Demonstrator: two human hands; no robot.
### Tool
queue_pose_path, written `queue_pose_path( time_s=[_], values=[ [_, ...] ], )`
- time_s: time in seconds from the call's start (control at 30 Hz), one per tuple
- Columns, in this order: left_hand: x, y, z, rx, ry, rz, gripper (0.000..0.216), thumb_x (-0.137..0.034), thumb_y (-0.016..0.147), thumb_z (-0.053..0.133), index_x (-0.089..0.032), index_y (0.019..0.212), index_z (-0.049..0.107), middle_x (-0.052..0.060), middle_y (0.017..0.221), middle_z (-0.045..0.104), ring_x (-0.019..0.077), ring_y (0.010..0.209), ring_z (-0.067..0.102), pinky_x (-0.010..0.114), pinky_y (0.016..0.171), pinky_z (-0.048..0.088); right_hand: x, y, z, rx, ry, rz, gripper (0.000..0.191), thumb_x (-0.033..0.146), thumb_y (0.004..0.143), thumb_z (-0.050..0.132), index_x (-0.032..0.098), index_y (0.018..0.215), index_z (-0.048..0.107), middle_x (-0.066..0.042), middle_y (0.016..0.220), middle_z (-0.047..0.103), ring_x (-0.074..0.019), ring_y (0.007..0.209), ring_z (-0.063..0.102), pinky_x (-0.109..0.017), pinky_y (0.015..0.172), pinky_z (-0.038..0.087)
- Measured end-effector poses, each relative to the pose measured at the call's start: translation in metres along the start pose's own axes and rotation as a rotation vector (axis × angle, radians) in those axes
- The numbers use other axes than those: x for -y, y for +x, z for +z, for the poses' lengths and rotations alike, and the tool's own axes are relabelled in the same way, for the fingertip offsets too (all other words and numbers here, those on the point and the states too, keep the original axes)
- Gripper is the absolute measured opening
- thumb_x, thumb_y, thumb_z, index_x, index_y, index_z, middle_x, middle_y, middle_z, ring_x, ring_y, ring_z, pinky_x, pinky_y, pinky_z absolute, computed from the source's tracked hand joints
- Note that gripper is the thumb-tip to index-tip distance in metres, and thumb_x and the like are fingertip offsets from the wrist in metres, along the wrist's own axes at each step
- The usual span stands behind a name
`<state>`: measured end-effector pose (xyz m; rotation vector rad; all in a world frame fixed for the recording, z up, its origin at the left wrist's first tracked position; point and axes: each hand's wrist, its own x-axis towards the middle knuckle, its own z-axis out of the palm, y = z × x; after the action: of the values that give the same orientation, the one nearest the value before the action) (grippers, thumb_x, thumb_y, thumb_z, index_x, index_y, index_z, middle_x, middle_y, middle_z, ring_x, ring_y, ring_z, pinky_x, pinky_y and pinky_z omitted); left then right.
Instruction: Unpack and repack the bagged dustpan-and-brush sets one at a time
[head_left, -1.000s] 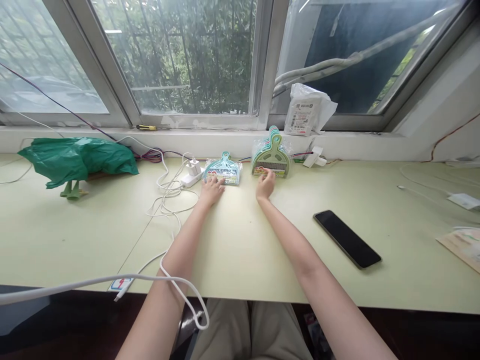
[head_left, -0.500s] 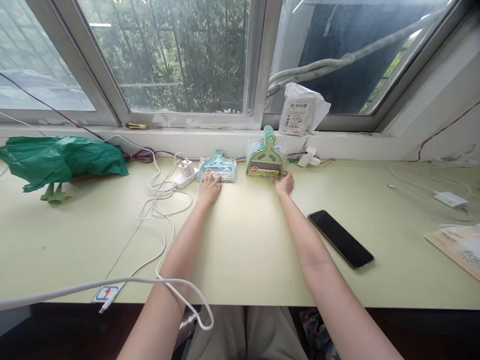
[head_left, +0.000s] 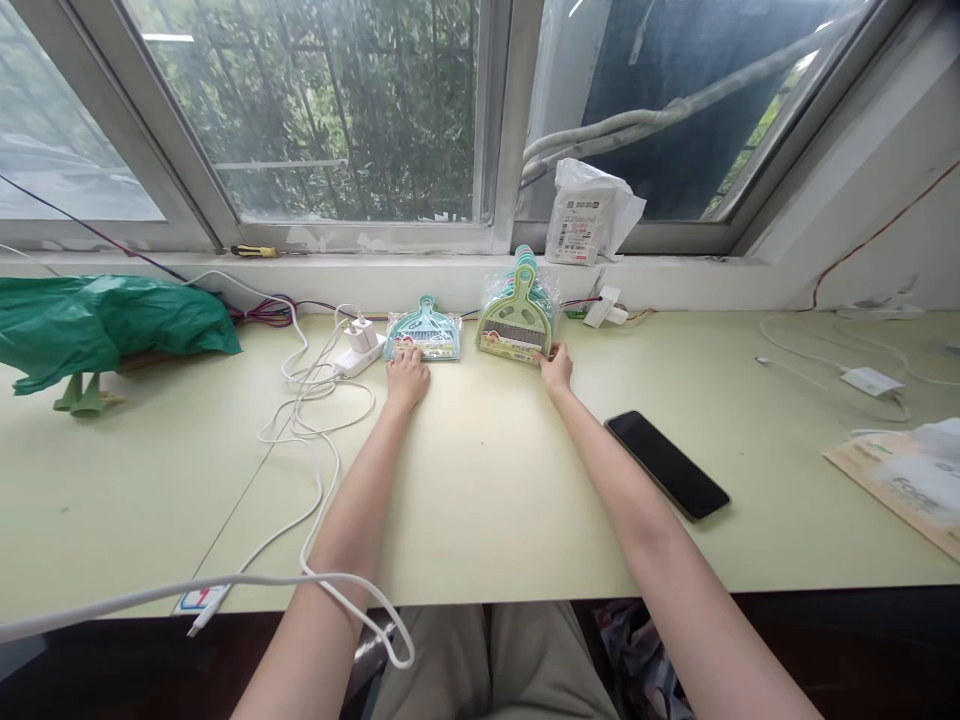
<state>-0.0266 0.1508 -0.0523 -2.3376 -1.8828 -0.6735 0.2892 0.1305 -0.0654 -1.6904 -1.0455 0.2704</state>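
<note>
A light-blue dustpan and brush set (head_left: 424,333) in clear wrapping lies at the back of the table, left of centre. My left hand (head_left: 409,378) rests against its lower front edge, fingers laid on the wrapping and not closed round it. To its right stands a stack of similar wrapped sets, with a green dustpan and brush set (head_left: 516,320) in front and blue-green handles (head_left: 526,255) behind. My right hand (head_left: 556,370) has its fingers closed on the lower right corner of the green set. The thumb and fingertips there are partly hidden.
White cables (head_left: 319,430) and a power strip (head_left: 361,357) lie at the left, one cable crossing my left forearm. A black phone (head_left: 667,465) lies right of my right forearm. Further out are a green plastic bag (head_left: 112,325) and a paper packet (head_left: 900,480).
The view has shifted, so everything sits further left. My right fingers have closed on the green set's corner, and that set leans slightly off the stack. My left hand has slid a little toward me.
</note>
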Motion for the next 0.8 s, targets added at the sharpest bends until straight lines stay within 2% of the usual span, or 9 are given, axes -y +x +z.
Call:
queue_pose_path(
  time_s=[0.2,0.33,0.57,0.63,0.7,0.73,0.8],
  values=[
    [0.000,0.000,0.001,-0.002,-0.018,-0.004,0.051,-0.027,0.088,0.037,-0.014,0.136,0.050,0.014,0.146,0.046,0.0325,0.134,0.038,0.050,0.106,0.030,0.002,-0.034,-0.020,0.106,0.155,-0.004,0.046,0.053,0.067,0.069,0.017,0.095,0.059,-0.011,0.091,0.071,-0.0209,0.074,0.062,-0.034,0.073,0.047],
    [0.001,0.000,0.002,-0.003,-0.011,0.007,0.053,-0.028,0.088,0.037,-0.014,0.138,0.049,0.013,0.148,0.044,0.0336,0.135,0.036,0.050,0.106,0.030,0.001,-0.063,-0.033,0.190,0.250,0.040,0.053,0.057,0.060,0.072,0.019,0.094,0.058,-0.010,0.090,0.071,-0.0207,0.074,0.063,-0.036,0.075,0.050],
    [-0.006,-0.007,-0.011,-0.188,-0.041,0.029,0.041,-0.021,0.088,0.036,-0.014,0.120,0.062,0.015,0.147,0.044,0.0343,0.137,0.033,0.054,0.108,0.026,0.009,-0.103,-0.048,0.408,0.463,0.011,0.049,0.051,0.058,0.077,0.021,0.091,0.058,-0.006,0.092,0.071,-0.0193,0.078,0.065,-0.033,0.072,0.053],
    [-0.010,-0.012,-0.017,-0.247,-0.151,0.049,0.037,-0.023,0.090,0.036,-0.017,0.111,0.065,0.014,0.141,0.050,0.0321,0.134,0.038,0.051,0.108,0.027,0.012,-0.108,-0.050,0.451,0.479,-0.002,0.046,0.049,0.059,0.077,0.021,0.091,0.059,-0.005,0.091,0.071,-0.0190,0.077,0.065,-0.033,0.073,0.053],
    [-0.014,-0.019,-0.022,-0.248,-0.362,0.047,0.036,-0.031,0.092,0.035,-0.017,0.103,0.066,0.014,0.128,0.059,0.0293,0.125,0.048,0.046,0.105,0.035,0.013,-0.109,-0.051,0.471,0.478,-0.005,0.045,0.047,0.060,0.077,0.021,0.092,0.059,-0.004,0.089,0.070,-0.0187,0.077,0.065,-0.034,0.074,0.053],
    [-0.017,-0.023,-0.024,-0.211,-0.508,0.025,0.040,-0.037,0.093,0.033,-0.016,0.100,0.067,0.014,0.119,0.063,0.0275,0.117,0.054,0.043,0.101,0.040,0.014,-0.109,-0.051,0.472,0.478,-0.003,0.045,0.047,0.060,0.078,0.021,0.092,0.059,-0.004,0.089,0.070,-0.0186,0.077,0.065,-0.034,0.075,0.053],
    [-0.024,-0.034,-0.029,-0.057,-0.855,-0.080,0.058,-0.047,0.095,0.019,-0.014,0.097,0.066,0.013,0.101,0.068,0.0238,0.096,0.063,0.039,0.088,0.048,0.014,-0.108,-0.051,0.462,0.484,0.005,0.045,0.046,0.059,0.078,0.021,0.092,0.059,-0.004,0.089,0.070,-0.0188,0.077,0.065,-0.034,0.076,0.052]
  ],
)
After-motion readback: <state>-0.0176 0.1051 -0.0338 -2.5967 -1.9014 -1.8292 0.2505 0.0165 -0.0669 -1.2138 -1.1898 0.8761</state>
